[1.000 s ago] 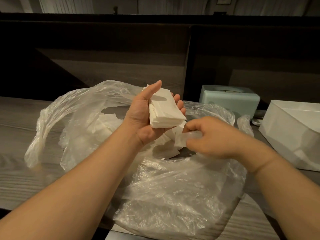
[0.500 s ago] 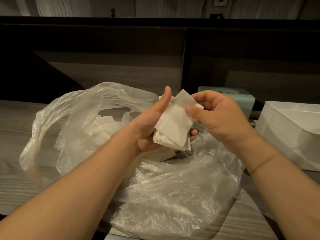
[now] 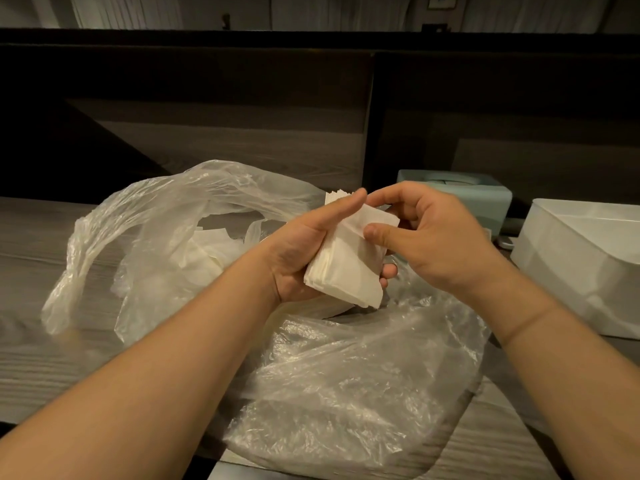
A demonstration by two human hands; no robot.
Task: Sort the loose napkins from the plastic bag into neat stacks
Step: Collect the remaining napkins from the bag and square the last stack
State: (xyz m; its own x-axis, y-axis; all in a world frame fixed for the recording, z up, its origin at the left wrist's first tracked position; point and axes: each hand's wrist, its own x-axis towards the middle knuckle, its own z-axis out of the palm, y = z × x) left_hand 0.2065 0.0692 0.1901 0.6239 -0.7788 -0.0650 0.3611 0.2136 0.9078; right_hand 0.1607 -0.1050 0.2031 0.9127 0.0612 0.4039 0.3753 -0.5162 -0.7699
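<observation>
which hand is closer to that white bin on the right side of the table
Right. The right hand works at the napkin stack just left of the white bin; the left hand grips the stack from its far side.

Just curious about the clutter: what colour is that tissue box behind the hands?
Pale mint green tissue box, seen in the head view, the only one.

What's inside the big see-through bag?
Through the plastic bag you can see loose white napkins piled near its left side. The crinkly plastic and the left hand holding a napkin stack cover the rest, so more may be hidden.
</observation>
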